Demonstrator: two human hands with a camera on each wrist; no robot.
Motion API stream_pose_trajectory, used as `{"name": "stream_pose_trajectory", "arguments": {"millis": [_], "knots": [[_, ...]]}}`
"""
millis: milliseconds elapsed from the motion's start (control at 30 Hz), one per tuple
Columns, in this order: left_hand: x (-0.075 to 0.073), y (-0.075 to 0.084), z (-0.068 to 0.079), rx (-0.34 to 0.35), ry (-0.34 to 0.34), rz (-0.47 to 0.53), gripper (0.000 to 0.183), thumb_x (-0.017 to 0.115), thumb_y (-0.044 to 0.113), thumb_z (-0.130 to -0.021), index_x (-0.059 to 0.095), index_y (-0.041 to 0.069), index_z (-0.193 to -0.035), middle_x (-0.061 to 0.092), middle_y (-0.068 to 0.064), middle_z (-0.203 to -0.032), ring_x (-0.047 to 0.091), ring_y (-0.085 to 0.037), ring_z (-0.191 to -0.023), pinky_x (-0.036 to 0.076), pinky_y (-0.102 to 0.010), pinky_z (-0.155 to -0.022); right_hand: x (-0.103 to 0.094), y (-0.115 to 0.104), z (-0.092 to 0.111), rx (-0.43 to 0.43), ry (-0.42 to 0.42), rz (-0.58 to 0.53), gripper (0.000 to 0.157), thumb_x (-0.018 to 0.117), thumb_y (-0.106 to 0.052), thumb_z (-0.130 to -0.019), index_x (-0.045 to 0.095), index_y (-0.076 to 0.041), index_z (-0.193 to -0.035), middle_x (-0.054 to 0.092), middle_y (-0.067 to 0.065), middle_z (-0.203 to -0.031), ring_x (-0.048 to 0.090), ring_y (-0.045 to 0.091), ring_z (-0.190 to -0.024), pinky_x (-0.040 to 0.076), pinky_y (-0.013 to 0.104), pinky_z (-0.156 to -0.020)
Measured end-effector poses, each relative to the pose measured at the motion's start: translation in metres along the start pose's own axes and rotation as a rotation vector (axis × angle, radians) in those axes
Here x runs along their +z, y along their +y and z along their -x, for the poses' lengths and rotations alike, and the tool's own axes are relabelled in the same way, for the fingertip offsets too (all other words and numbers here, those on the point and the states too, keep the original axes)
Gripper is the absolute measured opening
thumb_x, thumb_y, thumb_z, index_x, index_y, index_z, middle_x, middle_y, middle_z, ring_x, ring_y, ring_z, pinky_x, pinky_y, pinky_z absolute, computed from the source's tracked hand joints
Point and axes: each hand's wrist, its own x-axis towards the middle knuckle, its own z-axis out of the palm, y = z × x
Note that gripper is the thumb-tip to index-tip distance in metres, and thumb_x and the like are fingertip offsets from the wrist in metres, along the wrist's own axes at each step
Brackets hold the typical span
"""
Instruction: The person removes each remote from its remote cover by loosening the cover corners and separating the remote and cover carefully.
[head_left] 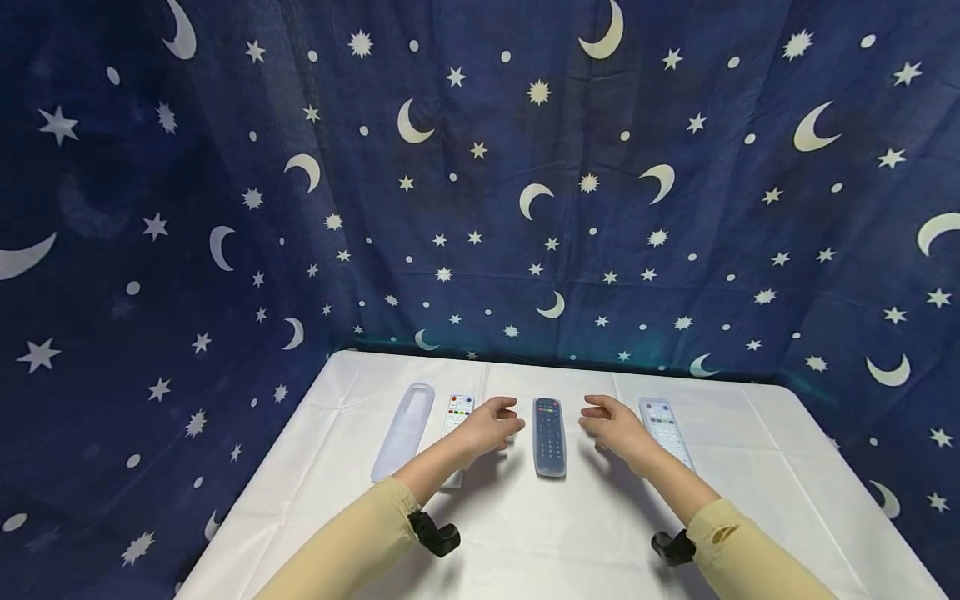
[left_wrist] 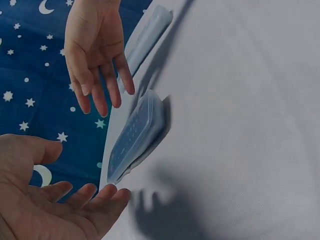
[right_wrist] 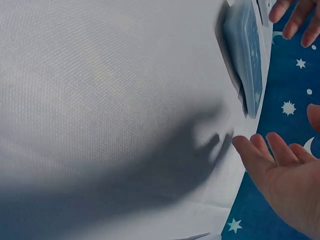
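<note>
A dark remote control (head_left: 550,437) in a clear sleeve lies on the white table, between the two hands. To its left the left hand (head_left: 489,427) hovers with fingers loosely bent and nothing in them. The right hand (head_left: 613,427) hovers on the other side, likewise holding nothing. In the left wrist view both the left hand (left_wrist: 65,192) and the right hand (left_wrist: 97,55) show relaxed, spread fingers around the sleeved remote (left_wrist: 137,135). A white remote (head_left: 458,410) with coloured buttons lies partly hidden under the left hand and forearm.
An empty translucent sleeve (head_left: 405,433) lies at the left of the white table (head_left: 555,542). Right of the right hand, a white remote (head_left: 663,427) sits in a clear sleeve. A dark blue curtain (head_left: 495,217) with moons and stars hangs behind the table.
</note>
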Motion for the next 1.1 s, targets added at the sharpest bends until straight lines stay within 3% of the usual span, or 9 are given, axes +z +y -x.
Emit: {"name": "stream_pose_trajectory", "arguments": {"millis": [133, 400, 700, 967, 1100], "knots": [[0.003, 0.001, -0.006, -0.027, -0.004, 0.004, 0.058, 0.068, 0.020, -0.099, 0.047, 0.003, -0.149, 0.058, -0.017, -0.134, 0.063, -0.027, -0.109, 0.058, -0.045, -0.084, -0.001, 0.001, -0.003, 0.066, -0.016, -0.089, 0.061, 0.060, -0.015, -0.102, 0.034, 0.007, -0.153, 0.048, 0.032, -0.143, 0.053, 0.045, -0.129, 0.052, 0.054, -0.098], [0.011, 0.002, -0.016, -0.149, -0.036, 0.130, 0.059, 0.066, 0.019, -0.098, 0.044, 0.000, -0.150, 0.058, -0.022, -0.134, 0.063, -0.041, -0.116, 0.060, -0.049, -0.081, 0.001, 0.002, -0.007, 0.147, -0.080, -0.195, 0.066, 0.063, -0.013, -0.099, 0.032, 0.008, -0.153, 0.048, 0.033, -0.143, 0.054, 0.047, -0.127, 0.053, 0.054, -0.098], [0.019, 0.001, -0.025, -0.287, -0.059, 0.201, 0.059, 0.064, 0.012, -0.098, 0.040, -0.005, -0.149, 0.058, -0.027, -0.128, 0.068, -0.035, -0.099, 0.062, -0.043, -0.074, 0.010, 0.002, -0.014, 0.230, -0.114, -0.226, 0.067, 0.067, -0.009, -0.095, 0.035, 0.011, -0.150, 0.062, 0.028, -0.124, 0.067, 0.033, -0.102, 0.061, 0.044, -0.081], [0.027, 0.002, -0.035, -0.301, -0.053, 0.177, 0.059, 0.062, 0.004, -0.097, 0.038, -0.008, -0.149, 0.060, -0.025, -0.121, 0.069, -0.028, -0.087, 0.062, -0.043, -0.078, 0.019, 0.005, -0.021, 0.263, -0.116, -0.242, 0.060, 0.066, -0.005, -0.095, 0.038, 0.011, -0.146, 0.065, 0.022, -0.107, 0.069, 0.026, -0.087, 0.062, 0.040, -0.073], [0.031, -0.001, -0.038, -0.295, -0.038, 0.179, 0.053, 0.062, 0.000, -0.095, 0.043, -0.008, -0.145, 0.062, -0.019, -0.110, 0.069, -0.025, -0.081, 0.062, -0.042, -0.077, 0.022, 0.007, -0.024, 0.279, -0.109, -0.248, 0.059, 0.065, -0.001, -0.093, 0.040, 0.010, -0.145, 0.064, 0.021, -0.105, 0.069, 0.022, -0.082, 0.063, 0.039, -0.070]]}}
